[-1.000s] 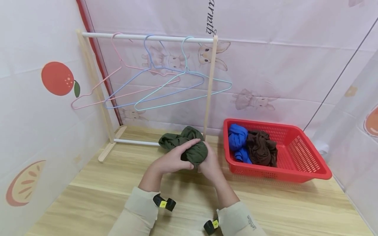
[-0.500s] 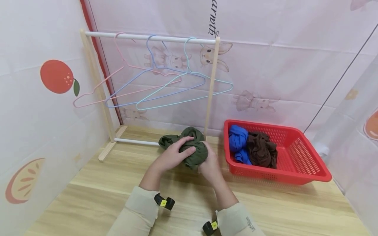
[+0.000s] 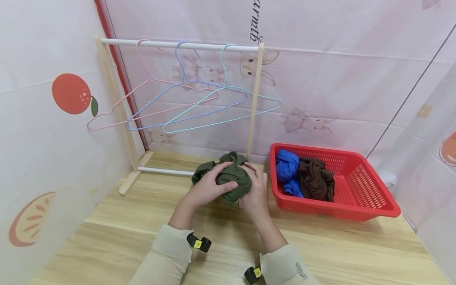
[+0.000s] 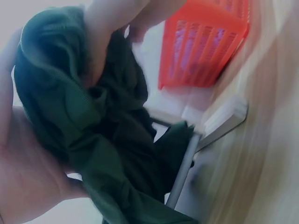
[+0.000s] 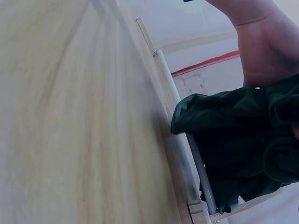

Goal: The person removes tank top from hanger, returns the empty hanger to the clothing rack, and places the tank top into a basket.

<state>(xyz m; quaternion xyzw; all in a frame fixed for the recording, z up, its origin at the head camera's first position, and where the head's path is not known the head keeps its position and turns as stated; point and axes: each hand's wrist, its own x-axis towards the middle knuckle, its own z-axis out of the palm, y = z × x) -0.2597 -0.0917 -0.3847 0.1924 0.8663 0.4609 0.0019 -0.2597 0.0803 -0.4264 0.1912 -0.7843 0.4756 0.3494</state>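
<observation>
A bunched dark green garment (image 3: 233, 180) is held between both hands in front of the rack's lower bar. My left hand (image 3: 208, 188) grips its left side, thumb across the front. From the right, my right hand (image 3: 255, 194) holds it with fingers curled over the top. The left wrist view shows the crumpled green cloth (image 4: 79, 116) with folds hanging near the grey bar. In the right wrist view the cloth (image 5: 233, 112) hangs over the bar, and most of the right hand is out of sight.
A wooden rack with a white top rail (image 3: 160, 44) carries a pink hanger (image 3: 117, 105), a blue hanger (image 3: 156, 95) and a mint hanger (image 3: 199, 128). On the right stands a red basket (image 3: 356, 209) with blue cloth (image 3: 286, 166) and brown cloth (image 3: 315, 180).
My right fingers have come up over the top of the green garment, and my left hand has shifted its hold. The bundle has turned slightly in place.
</observation>
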